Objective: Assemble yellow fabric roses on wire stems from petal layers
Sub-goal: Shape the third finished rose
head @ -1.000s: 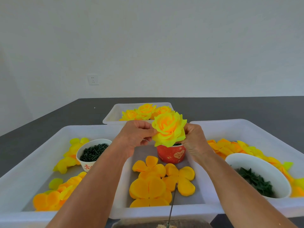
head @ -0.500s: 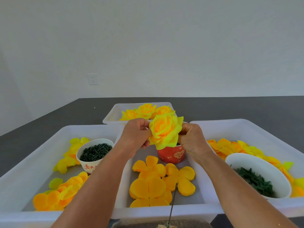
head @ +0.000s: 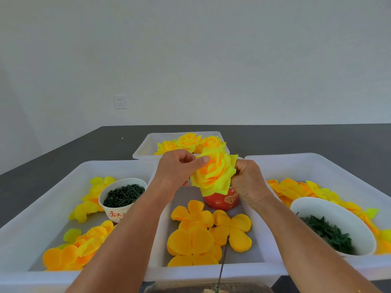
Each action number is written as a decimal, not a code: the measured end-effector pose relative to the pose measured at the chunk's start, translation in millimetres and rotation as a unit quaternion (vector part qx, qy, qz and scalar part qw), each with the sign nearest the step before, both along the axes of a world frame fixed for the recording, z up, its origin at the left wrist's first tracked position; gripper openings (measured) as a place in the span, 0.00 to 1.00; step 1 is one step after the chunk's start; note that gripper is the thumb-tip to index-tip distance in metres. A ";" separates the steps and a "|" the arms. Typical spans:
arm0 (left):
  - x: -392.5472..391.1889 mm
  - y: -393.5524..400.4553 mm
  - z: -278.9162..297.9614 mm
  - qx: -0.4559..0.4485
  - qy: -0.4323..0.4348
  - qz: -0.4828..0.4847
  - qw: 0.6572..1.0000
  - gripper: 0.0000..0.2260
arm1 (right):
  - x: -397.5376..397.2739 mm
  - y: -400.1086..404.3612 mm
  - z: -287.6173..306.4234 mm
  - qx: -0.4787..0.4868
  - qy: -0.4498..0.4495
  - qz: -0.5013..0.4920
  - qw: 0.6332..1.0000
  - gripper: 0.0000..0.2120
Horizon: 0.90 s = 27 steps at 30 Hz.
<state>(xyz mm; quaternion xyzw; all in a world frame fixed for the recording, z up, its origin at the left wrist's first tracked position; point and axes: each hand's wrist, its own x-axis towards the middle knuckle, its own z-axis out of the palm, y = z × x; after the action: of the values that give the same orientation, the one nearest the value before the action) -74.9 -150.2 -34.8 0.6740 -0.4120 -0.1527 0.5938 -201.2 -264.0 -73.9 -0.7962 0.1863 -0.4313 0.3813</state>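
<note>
A dark grey table (head: 317,140) runs back to a plain white wall (head: 190,60) with 1 socket (head: 120,101). On the table sit 4 white trays: a left tray (head: 31,240), a middle tray (head: 211,271), a right tray (head: 338,166) and a far tray (head: 146,144) holding finished roses (head: 188,141). Above the middle tray, both hands hold a yellow rose (head: 213,172) in the air, its open face tilted toward the camera and up to the left. The left hand (head: 175,170) pinches an outer petal with thumb and curled fingers; the right hand (head: 249,182) is clenched behind the rose's base, so what it grasps is hidden. No stem shows on the held rose, so its long axis cannot be told. Below it stands a red cup (head: 222,200), partly covered by the petals. Flat orange petal layers (head: 196,235) lie in the middle tray, and a thin wire (head: 223,263) rises from the cut-off bottom edge.
</note>
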 end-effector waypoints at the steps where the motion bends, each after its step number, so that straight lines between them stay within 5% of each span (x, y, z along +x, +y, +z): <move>1: 0.6 0.7 -0.2 -0.005 -0.001 0.000 1.000 0.14 | -0.2 0.1 -0.2 0.003 -0.006 0.005 1.000 0.07; 6: -0.2 1.6 2.3 -0.044 -0.011 0.000 0.999 0.03 | -0.6 -0.6 0.5 0.005 -0.017 0.004 1.000 0.10; 9: -1.2 2.5 4.0 -0.081 -0.047 -0.018 0.995 0.07 | -1.7 -0.1 0.6 0.020 -0.017 0.009 1.000 0.17; 16: -3.7 -0.9 -1.5 -0.035 -0.177 0.003 0.984 0.01 | -3.0 3.9 3.5 0.030 -0.021 0.017 0.999 0.16; 21: -2.9 -1.4 0.7 -0.042 -0.157 0.017 0.987 0.03 | -2.1 2.7 3.2 0.016 -0.012 0.002 1.000 0.08; 27: -3.1 -2.2 0.5 -0.035 -0.167 0.047 0.984 0.08 | -0.4 4.2 3.7 0.030 -0.006 0.010 0.999 0.11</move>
<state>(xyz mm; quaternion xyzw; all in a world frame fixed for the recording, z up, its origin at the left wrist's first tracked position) -78.0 -152.4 -34.3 0.6872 -0.4788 0.0046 0.5464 -201.6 -259.9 -70.1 -0.7837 0.1890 -0.4267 0.4100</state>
